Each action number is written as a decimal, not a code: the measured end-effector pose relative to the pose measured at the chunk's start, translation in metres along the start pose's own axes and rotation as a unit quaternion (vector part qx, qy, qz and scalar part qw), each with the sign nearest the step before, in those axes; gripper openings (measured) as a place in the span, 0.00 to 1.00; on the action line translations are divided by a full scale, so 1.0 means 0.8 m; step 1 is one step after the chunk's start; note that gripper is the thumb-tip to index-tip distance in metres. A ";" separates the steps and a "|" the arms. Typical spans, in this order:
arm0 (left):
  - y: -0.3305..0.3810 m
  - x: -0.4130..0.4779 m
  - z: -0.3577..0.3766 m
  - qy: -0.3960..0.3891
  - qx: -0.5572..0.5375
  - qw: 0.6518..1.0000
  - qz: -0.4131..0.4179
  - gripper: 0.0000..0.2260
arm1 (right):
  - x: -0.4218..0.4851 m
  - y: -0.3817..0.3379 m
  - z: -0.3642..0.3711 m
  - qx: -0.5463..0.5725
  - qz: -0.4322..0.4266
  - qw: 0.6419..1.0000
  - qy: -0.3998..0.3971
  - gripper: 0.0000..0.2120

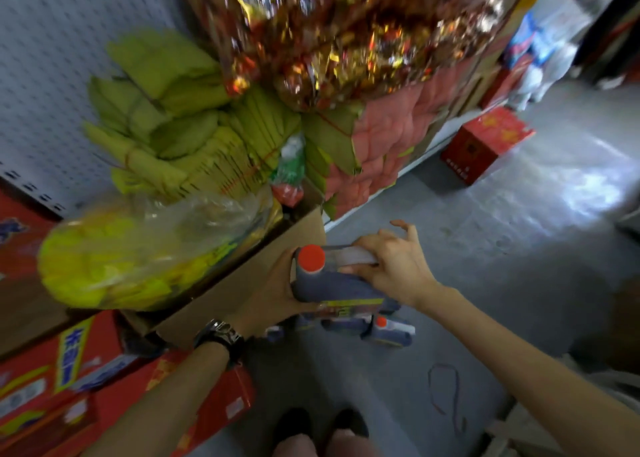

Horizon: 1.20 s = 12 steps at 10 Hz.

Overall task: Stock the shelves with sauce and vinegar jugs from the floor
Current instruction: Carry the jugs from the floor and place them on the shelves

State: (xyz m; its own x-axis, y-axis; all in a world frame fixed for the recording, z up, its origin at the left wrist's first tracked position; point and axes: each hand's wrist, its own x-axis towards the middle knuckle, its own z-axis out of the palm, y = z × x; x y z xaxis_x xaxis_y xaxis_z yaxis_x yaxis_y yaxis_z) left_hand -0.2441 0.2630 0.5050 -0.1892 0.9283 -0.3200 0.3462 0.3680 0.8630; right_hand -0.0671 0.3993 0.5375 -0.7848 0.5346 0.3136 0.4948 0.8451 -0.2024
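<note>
A dark jug (332, 285) with a red cap and a yellow label is held up in front of me, between both hands. My left hand (277, 294), with a watch on its wrist, grips the jug's left side under the cap. My right hand (391, 266) grips the jug's handle, its little finger sticking out. Below the held jug, more jugs (377, 328) with red caps stand on the grey floor, partly hidden. The shelf (408, 169) runs along the left, packed with goods.
A brown cardboard box (242, 283) holding a plastic bag of yellow packets (138, 256) sits at the left of the jug. Red cartons (86, 370) lie below it. A red box (485, 145) stands on the floor further down the aisle. My shoes (318, 425) show below.
</note>
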 end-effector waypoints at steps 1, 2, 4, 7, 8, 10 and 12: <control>0.041 -0.012 -0.034 0.046 0.000 0.997 0.061 0.35 | 0.036 -0.017 -0.066 0.019 0.004 1.000 -0.002 0.24; 0.091 -0.026 -0.066 0.077 -0.019 0.992 0.097 0.39 | 0.066 -0.030 -0.122 0.014 -0.008 0.999 0.033 0.24; 0.172 -0.042 -0.132 0.076 -0.083 0.980 0.164 0.41 | 0.120 -0.070 -0.223 0.034 -0.019 0.996 0.076 0.27; 0.239 -0.102 -0.199 0.166 -0.203 0.943 0.205 0.41 | 0.191 -0.139 -0.316 0.058 -0.114 0.985 0.112 0.29; 0.247 -0.126 -0.216 0.192 -0.231 0.930 0.212 0.36 | 0.207 -0.161 -0.326 0.047 -0.127 0.983 0.126 0.32; 0.249 -0.170 -0.241 0.285 -0.232 0.907 0.206 0.39 | 0.244 -0.201 -0.331 0.069 -0.206 0.966 0.139 0.31; 0.239 -0.228 -0.242 0.430 -0.224 0.855 0.186 0.38 | 0.279 -0.249 -0.322 0.140 -0.326 0.925 0.133 0.29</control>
State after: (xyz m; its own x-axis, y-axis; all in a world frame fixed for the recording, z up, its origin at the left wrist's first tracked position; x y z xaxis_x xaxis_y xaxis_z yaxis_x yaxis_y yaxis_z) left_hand -0.3211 0.1540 0.8035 -0.8144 0.5244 0.2484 0.1789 -0.1803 0.9672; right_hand -0.2450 0.3515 0.8868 -0.7449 -0.0758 0.6629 -0.1971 0.9742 -0.1101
